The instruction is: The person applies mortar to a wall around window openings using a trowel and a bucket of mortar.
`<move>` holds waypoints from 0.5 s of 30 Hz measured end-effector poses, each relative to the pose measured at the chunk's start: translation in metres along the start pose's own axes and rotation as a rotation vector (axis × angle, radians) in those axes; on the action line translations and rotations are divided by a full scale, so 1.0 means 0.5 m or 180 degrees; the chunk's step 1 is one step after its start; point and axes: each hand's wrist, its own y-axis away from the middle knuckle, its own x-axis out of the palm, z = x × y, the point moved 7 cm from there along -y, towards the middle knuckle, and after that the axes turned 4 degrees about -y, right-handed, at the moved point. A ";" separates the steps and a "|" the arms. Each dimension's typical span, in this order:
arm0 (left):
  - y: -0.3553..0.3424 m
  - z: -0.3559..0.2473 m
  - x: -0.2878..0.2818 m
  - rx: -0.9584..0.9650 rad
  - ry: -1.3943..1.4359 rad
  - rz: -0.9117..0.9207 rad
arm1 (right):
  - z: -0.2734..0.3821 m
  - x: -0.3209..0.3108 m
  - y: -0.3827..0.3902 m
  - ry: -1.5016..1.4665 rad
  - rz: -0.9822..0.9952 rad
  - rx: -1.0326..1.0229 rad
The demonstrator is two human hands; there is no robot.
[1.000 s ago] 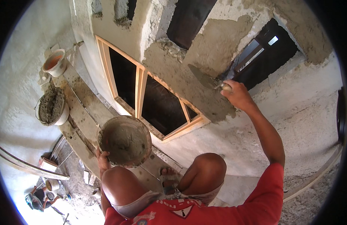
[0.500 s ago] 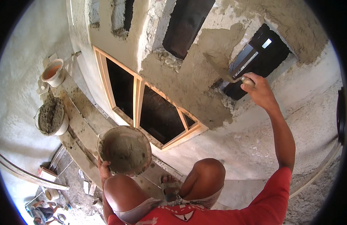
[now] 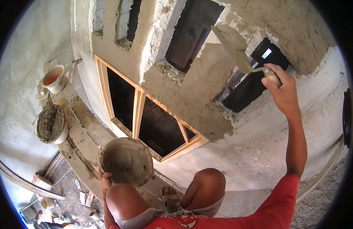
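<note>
My right hand point(image 3: 281, 89) grips the wooden handle of a trowel point(image 3: 232, 47), whose blade lies over the patchy plastered wall point(image 3: 195, 87), above and left of the right-hand dark opening point(image 3: 241, 99); contact is hard to tell. My left hand point(image 3: 105, 179) holds the side of a shallow bowl point(image 3: 149, 164) with wet grey mortar inside, just above my left knee. A wooden window frame point(image 3: 138, 114) sits in the wall beyond the bowl.
I crouch on narrow planks point(image 3: 81, 160). A bucket of mortar point(image 3: 62, 133) and a pot with an orange inside point(image 3: 58, 86) stand on them at left. A co-worker point(image 3: 43, 223) is on the cluttered ground below. A curved strip point(image 3: 27, 183) crosses lower left.
My right hand and the trowel have moved up and to the right along the wall, from the opening's lower left to above it. The bowl shows slightly lower in the picture.
</note>
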 end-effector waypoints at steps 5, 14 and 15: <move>-0.018 0.010 -0.032 0.0218 -0.0002 0.0004 | 0.064 -0.008 -0.010 -0.2084 0.0705 0.0146; 0.000 -0.024 0.021 0.0036 0.0079 -0.0037 | -0.207 -0.034 -0.066 -0.1645 -0.0470 0.1335; 0.000 -0.022 0.013 0.0074 0.0102 0.0028 | -0.188 -0.028 -0.056 -0.1676 -0.0421 0.1377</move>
